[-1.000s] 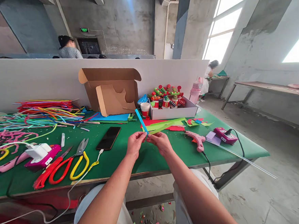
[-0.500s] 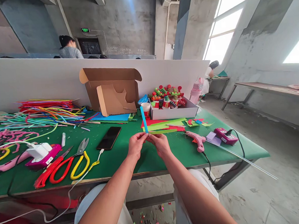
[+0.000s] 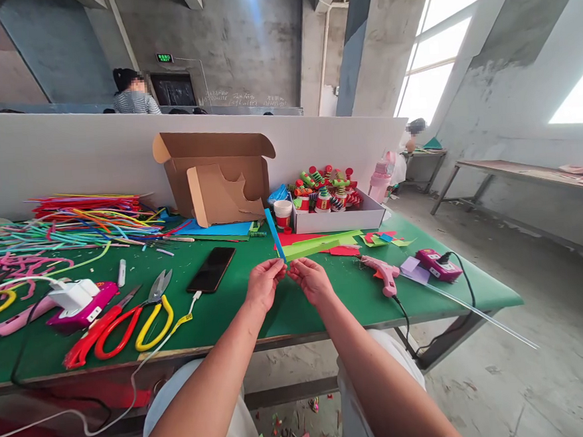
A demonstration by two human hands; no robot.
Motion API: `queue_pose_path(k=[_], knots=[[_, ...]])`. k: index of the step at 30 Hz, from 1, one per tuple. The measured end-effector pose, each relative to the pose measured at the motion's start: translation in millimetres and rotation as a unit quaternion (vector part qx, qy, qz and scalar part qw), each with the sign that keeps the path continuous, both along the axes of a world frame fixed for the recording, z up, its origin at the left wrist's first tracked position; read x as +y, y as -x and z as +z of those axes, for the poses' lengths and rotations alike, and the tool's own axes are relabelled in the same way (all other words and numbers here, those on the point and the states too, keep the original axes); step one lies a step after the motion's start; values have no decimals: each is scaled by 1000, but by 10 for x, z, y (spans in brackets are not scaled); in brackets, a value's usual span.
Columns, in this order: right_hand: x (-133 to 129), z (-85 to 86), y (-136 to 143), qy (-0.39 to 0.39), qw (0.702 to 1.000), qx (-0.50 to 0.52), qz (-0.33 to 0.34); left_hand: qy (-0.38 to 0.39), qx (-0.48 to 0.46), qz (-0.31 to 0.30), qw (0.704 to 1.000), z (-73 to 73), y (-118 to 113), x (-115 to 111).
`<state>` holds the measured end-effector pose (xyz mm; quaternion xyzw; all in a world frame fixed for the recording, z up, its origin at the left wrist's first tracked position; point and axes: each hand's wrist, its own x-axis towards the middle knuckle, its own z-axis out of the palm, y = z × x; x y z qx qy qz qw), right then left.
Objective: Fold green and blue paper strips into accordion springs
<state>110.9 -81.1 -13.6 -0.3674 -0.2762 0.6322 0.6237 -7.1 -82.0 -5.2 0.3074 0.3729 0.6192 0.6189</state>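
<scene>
A narrow blue paper strip [image 3: 275, 235] rises from my fingertips, leaning left. My left hand [image 3: 265, 285] is closed, pinching its lower end between thumb and finger. Close beside it, my right hand [image 3: 312, 281] is also closed, at the near end of a light green paper strip [image 3: 307, 248] that points to the right. The two strips meet at my fingertips, but the fingers hide the joint. Behind them lie red paper pieces [image 3: 344, 250] on the green tabletop [image 3: 278, 316].
Right of my hands lies a pink glue gun [image 3: 384, 273] near a purple power socket [image 3: 438, 265]. To the left are a phone [image 3: 211, 269], scissors [image 3: 148, 315] and pipe cleaners [image 3: 92, 222]. A white box [image 3: 339, 222] of decorated cups and an open cardboard box [image 3: 221, 147] stand behind.
The blue strip has tipped from nearly upright to the left. The green strip's far end has swung upward, away from me. My fingertips have spread slightly apart.
</scene>
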Motion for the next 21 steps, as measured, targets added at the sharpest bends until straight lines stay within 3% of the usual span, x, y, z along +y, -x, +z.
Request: queue_pose_path(k=[13,21], knots=[[-42,48,49,-16,999,5,31,-17,25,5,1000,-9,-37,-22],[-80,59,92,-31,999,-28,-1,-13,32,15,999,-37,-67,-28]])
